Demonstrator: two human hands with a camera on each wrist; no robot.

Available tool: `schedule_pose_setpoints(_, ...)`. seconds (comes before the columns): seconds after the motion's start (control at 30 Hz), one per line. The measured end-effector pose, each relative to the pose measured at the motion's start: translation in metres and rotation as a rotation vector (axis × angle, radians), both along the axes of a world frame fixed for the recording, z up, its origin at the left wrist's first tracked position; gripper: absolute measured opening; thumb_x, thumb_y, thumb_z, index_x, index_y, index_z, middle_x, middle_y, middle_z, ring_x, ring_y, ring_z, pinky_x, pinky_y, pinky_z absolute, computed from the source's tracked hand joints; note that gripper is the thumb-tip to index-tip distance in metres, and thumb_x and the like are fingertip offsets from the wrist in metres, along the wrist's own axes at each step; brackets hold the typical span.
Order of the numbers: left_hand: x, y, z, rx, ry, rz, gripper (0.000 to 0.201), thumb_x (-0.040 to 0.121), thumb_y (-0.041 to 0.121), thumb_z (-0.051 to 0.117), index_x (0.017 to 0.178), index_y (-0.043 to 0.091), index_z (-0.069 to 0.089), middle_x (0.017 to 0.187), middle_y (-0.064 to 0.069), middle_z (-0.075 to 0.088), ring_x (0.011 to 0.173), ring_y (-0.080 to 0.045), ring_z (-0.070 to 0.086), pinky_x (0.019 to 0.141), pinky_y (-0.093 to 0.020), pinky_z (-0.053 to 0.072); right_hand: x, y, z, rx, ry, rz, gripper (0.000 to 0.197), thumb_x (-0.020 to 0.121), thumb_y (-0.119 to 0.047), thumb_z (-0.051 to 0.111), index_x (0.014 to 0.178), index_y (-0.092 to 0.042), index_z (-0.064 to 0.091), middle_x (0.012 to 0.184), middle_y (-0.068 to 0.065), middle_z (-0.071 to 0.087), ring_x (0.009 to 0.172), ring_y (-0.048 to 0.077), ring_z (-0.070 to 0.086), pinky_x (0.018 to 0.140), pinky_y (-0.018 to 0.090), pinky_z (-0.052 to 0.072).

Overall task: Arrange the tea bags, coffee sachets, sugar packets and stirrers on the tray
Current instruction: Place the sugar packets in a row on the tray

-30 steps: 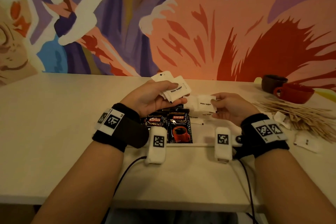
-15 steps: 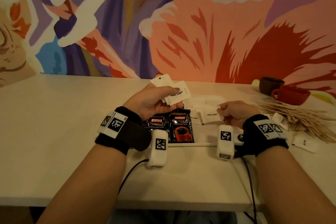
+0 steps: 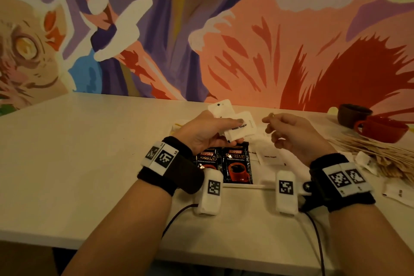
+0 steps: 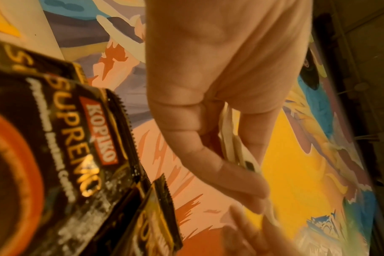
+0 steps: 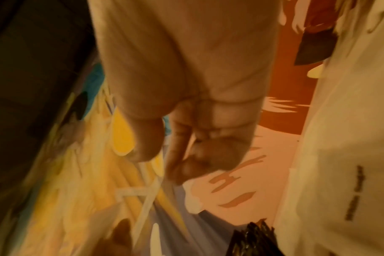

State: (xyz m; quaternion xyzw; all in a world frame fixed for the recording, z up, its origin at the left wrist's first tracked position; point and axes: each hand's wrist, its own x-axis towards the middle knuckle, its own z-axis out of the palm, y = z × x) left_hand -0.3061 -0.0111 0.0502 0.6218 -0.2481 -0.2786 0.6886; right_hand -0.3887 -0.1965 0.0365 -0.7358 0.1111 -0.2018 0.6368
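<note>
The left hand point(image 3: 208, 131) holds a fanned stack of white sugar packets point(image 3: 239, 127), thumb on top and fingers curled beneath; the left wrist view shows the packet edges point(image 4: 232, 143) pinched between thumb and fingers. The right hand point(image 3: 293, 134) hangs just beside that grip, apart from the packets, its fingers loosely curled with nothing in them, which the right wrist view point(image 5: 193, 121) confirms despite blur.

Directly under the left grip, 2 black coffee sachets point(image 3: 237, 164) lie side by side on the white tray point(image 3: 257, 185), slightly overlapping. Below the right grip, more sugar packets point(image 3: 270, 155) lie flat on the tray, beside the sachets.

Outward from the right hand, a heap of wooden stirrers point(image 3: 371, 152) spreads across the bench point(image 3: 78, 152), with a few loose white packets point(image 3: 365, 161) at its near edge. Beyond the stirrers stand a red cup point(image 3: 385, 127) and a dark brown cup point(image 3: 351, 114), touching or nearly so. A painted mural point(image 3: 201, 29) rises behind the bench. Both wrists wear black bands with printed markers.
</note>
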Motion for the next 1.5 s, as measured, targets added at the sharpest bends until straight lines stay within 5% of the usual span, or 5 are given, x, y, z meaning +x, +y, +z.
schedule_pose_setpoints(0.17, -0.001, -0.007, -0.004, -0.013, 0.02, 0.015, 0.019, 0.086, 0.006, 0.065, 0.104, 0.004, 0.06, 0.083, -0.01, 0.069, 0.06, -0.013, 0.068, 0.049, -0.02, 0.054, -0.005, 0.026, 0.009, 0.061, -0.083, 0.267, 0.023, 0.072, -0.015, 0.061, 0.093, -0.006, 0.06, 0.069, 0.004, 0.062, 0.052, 0.014, 0.057, 0.045, 0.021, 0.046)
schedule_pose_setpoints(0.57, 0.001, -0.01, -0.004, -0.108, 0.112, 0.028, 0.03, 0.087, -0.003, 0.06, 0.116, -0.002, 0.054, 0.101, -0.014, 0.067, 0.086, -0.021, 0.067, 0.064, -0.029, 0.06, 0.004, 0.022, 0.001, 0.123, -0.12, 0.147, 0.027, 0.08, 0.012, 0.059, 0.103, -0.002, 0.059, 0.074, 0.006, 0.065, 0.051, 0.011, 0.06, 0.051, 0.018, 0.053)
schedule_pose_setpoints(0.73, 0.004, -0.01, -0.006, -0.056, 0.037, 0.091, 0.017, 0.084, -0.003, 0.064, 0.098, 0.004, 0.06, 0.09, -0.009, 0.067, 0.078, -0.016, 0.066, 0.055, -0.02, 0.056, 0.002, 0.018, 0.001, 0.129, -0.119, 0.168, 0.024, 0.079, 0.015, 0.058, 0.095, -0.003, 0.057, 0.082, 0.013, 0.062, 0.051, 0.012, 0.062, 0.051, 0.02, 0.055)
schedule_pose_setpoints(1.23, 0.003, -0.004, -0.004, -0.159, -0.15, 0.035, 0.018, 0.079, -0.003, 0.068, 0.09, 0.011, 0.065, 0.08, -0.006, 0.071, 0.069, -0.013, 0.067, 0.057, -0.018, 0.055, -0.005, 0.0, -0.001, 0.182, -0.281, 0.263, 0.073, 0.03, -0.026, 0.094, 0.094, -0.008, 0.063, 0.082, 0.007, 0.072, 0.071, 0.015, 0.068, 0.058, 0.021, 0.056)
schedule_pose_setpoints(1.5, 0.002, -0.002, -0.003, -0.169, -0.153, 0.0, 0.022, 0.078, -0.006, 0.067, 0.094, 0.01, 0.064, 0.078, -0.004, 0.072, 0.068, -0.013, 0.068, 0.058, -0.019, 0.055, -0.009, 0.0, 0.001, 0.183, -0.261, 0.279, 0.057, 0.039, -0.014, 0.086, 0.092, -0.007, 0.066, 0.082, 0.008, 0.072, 0.072, 0.015, 0.068, 0.059, 0.02, 0.056)
